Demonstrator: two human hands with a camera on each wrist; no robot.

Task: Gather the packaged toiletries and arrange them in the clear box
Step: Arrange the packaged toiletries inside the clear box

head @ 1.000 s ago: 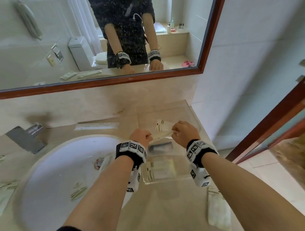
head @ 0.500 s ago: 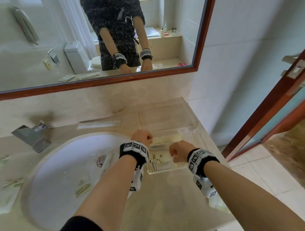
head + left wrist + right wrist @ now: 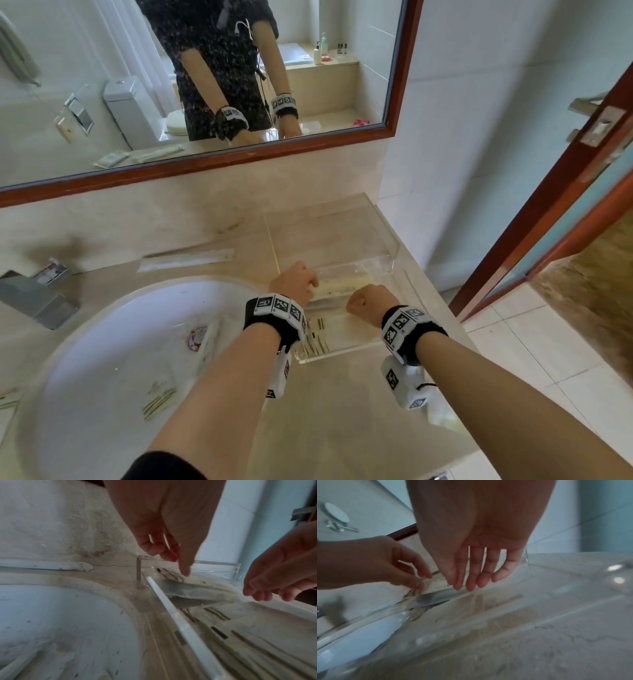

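From the head view both hands look like fists over the clear box (image 3: 346,353); the wrist views show otherwise: the left hand (image 3: 164,524) has loose fingers, forefinger touching a cream packet (image 3: 173,574) inside the box, and the right hand (image 3: 476,547) hangs with straight fingers, holding nothing. The box sits on a beige marble counter (image 3: 342,411) beside a white basin (image 3: 113,359), below a wood-framed mirror (image 3: 212,161)
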